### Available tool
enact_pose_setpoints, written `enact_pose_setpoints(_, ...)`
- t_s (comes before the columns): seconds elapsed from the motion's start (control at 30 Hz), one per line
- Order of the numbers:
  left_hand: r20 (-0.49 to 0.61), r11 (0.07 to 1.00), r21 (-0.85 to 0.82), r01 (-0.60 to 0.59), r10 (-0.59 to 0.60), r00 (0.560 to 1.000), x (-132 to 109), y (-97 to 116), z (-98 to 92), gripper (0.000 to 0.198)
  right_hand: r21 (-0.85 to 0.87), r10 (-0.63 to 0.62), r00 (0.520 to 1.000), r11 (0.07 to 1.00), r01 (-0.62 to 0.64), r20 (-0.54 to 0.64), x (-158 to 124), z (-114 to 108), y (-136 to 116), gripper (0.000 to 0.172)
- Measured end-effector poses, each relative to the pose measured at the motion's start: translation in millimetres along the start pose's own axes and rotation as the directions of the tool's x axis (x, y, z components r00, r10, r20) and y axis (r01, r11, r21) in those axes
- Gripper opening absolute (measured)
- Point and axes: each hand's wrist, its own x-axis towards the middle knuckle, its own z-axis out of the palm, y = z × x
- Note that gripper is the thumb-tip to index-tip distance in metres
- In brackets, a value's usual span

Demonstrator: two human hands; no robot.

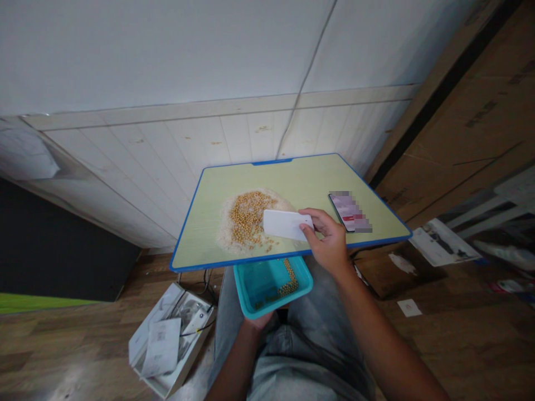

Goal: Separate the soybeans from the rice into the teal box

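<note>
My right hand (328, 236) pinches one end of a flat white card-like piece (284, 224). Its far end reaches over a heap of round yellow-tan beans (251, 214), which look like soybeans. Pale rice-like grains (225, 234) spread around and under the beans on the yellow-green tabletop (200, 217). Below the table's front edge, my left hand (259, 320) supports a teal plastic tub (273, 309) from underneath, its fingers mostly hidden by the tub. Beans lie along the tub's right side and front bottom.
A phone (345, 214) lies on the right of the table, its screen partly pixelated. An open white box (171, 340) with papers and cables is on the floor at left. Cardboard (460, 111) leans at right, and a wall (167, 55) with a hanging cable stands behind.
</note>
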Motion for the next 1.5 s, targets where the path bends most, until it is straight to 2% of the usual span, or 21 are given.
enact_pose_setpoints(0.1, 0.012, 1.000, 0.021, -0.022, 0.022, 1.000, -3, 0, 3.1, 0.053, 0.004, 0.011, 1.000, 1.000, -0.011, -0.011, -2, -1, 1, 0.025)
enact_pose_setpoints(0.23, -0.051, 1.000, 0.015, -0.020, 0.020, 0.998, -6, 0, 7.4, 0.054, 0.041, 0.044, 0.997, 0.998, -0.042, -0.064, -7, -2, 0, 0.025)
enact_pose_setpoints(0.33, -0.051, 1.000, -0.016, -0.011, 0.010, 0.999, -7, 1, 11.3, 0.053, 0.065, 0.073, 0.994, 0.996, -0.068, -0.076, -11, -4, -1, 0.025)
enact_pose_setpoints(0.53, -0.043, 0.999, -0.049, -0.001, -0.001, 0.999, -6, 1, 11.6, 0.043, 0.088, 0.095, 0.995, 0.992, -0.094, -0.013, -18, -10, 1, 0.026)
enact_pose_setpoints(0.73, 0.091, 1.000, 0.025, 0.013, -0.015, 0.996, -6, 2, 5.2, 0.047, 0.133, 0.119, 0.992, 0.984, -0.122, 0.027, -20, -10, 4, 0.028)
enact_pose_setpoints(0.87, 0.045, 0.999, -0.031, 0.019, -0.018, 0.999, -3, 1, 2.4, 0.044, 0.144, 0.134, 0.990, 0.980, -0.138, 0.036, -21, -8, 5, 0.029)
enact_pose_setpoints(1.13, 0.095, 0.999, 0.041, -0.036, 0.032, 0.995, -2, 0, 3.7, 0.042, 0.160, 0.160, 0.986, 0.973, -0.167, 0.055, -23, -7, 6, 0.032)
enact_pose_setpoints(1.3, 0.118, 0.999, 0.031, -0.019, 0.016, 0.993, -1, 1, -0.1, 0.043, 0.169, 0.146, 0.987, 0.973, -0.155, 0.067, -22, -7, 7, 0.031)
enact_pose_setpoints(1.4, 0.087, 1.000, 0.016, -0.023, 0.022, 0.996, 1, 1, -1.8, 0.041, 0.163, 0.152, 0.985, 0.973, -0.162, 0.077, -21, -5, 9, 0.034)
enact_pose_setpoints(1.5, 0.046, 1.000, -0.008, 0.002, -0.001, 0.999, 1, 1, -1.5, 0.047, 0.170, 0.142, 0.985, 0.973, -0.156, 0.094, -21, -3, 10, 0.035)
